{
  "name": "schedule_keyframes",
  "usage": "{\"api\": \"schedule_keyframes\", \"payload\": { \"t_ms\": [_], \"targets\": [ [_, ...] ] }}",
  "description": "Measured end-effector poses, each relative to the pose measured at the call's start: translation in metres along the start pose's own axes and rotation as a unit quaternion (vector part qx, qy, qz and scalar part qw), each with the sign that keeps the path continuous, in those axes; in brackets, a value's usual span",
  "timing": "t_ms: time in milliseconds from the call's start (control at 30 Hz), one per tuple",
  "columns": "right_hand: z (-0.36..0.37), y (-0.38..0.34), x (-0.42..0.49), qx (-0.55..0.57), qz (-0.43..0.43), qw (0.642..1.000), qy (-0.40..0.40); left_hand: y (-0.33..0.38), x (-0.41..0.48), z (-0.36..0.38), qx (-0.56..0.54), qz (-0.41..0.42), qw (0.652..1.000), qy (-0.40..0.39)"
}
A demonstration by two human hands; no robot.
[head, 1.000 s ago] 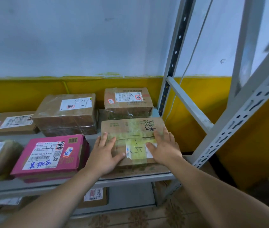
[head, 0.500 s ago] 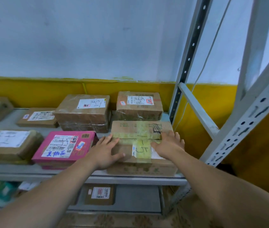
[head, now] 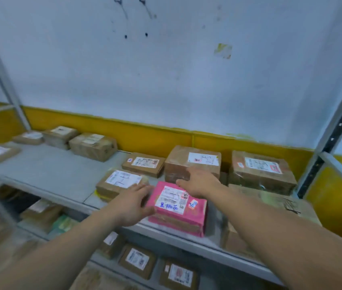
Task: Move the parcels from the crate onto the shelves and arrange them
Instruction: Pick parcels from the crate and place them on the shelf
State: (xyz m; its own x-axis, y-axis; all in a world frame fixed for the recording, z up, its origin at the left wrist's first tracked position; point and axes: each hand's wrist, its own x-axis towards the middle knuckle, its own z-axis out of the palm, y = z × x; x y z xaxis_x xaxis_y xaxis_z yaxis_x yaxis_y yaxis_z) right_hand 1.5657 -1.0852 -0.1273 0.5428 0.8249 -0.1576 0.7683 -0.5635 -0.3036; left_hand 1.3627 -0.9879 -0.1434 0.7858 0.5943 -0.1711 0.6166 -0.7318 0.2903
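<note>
Pink cardboard parcel [head: 176, 208] is flanked by spread fingers.
Left hand [head: 133, 204] and right hand [head: 199, 183] are shifted off the taped brown box [head: 270, 201] pressed earlier.

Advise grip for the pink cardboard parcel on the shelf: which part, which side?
Probably take the pink cardboard parcel by its left and right side walls, reaching from the front. It lies flat at the grey metal shelf's front edge; a taped brown cardboard box sits close behind, while both sides show gaps for fingers.

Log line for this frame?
stage: arranging | left hand: open, at left edge of pink cardboard parcel | right hand: open, over its far edge | held: nothing
</note>
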Motion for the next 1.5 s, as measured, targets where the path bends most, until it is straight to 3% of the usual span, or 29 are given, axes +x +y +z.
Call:
{"api": "schedule_keyframes", "payload": {
  "t_ms": [267, 633, 1033, 1267, 1500],
  "targets": [
    [0.044, -0.215, 0.026, -0.019, -0.138, 0.988, -0.071, -0.176, -0.105, -0.058, -0.007, -0.14, 0.989, 0.05],
    [0.116, -0.449, 0.084, -0.037, -0.316, 0.942, -0.108, -0.342, -0.176, -0.088, -0.066, -0.312, 0.943, 0.094],
    [0.16, -0.652, 0.222, -0.032, -0.39, 0.909, -0.144, -0.518, -0.123, -0.15, -0.115, -0.409, 0.895, 0.133],
    [0.204, -0.792, 0.254, -0.05, -0.438, 0.882, -0.167, -0.636, -0.126, -0.177, -0.122, -0.423, 0.887, 0.136],
    [0.273, -0.947, 0.296, -0.092, -0.441, 0.877, -0.165, -0.807, -0.148, -0.207, -0.093, -0.424, 0.894, 0.109]
  ]
}}
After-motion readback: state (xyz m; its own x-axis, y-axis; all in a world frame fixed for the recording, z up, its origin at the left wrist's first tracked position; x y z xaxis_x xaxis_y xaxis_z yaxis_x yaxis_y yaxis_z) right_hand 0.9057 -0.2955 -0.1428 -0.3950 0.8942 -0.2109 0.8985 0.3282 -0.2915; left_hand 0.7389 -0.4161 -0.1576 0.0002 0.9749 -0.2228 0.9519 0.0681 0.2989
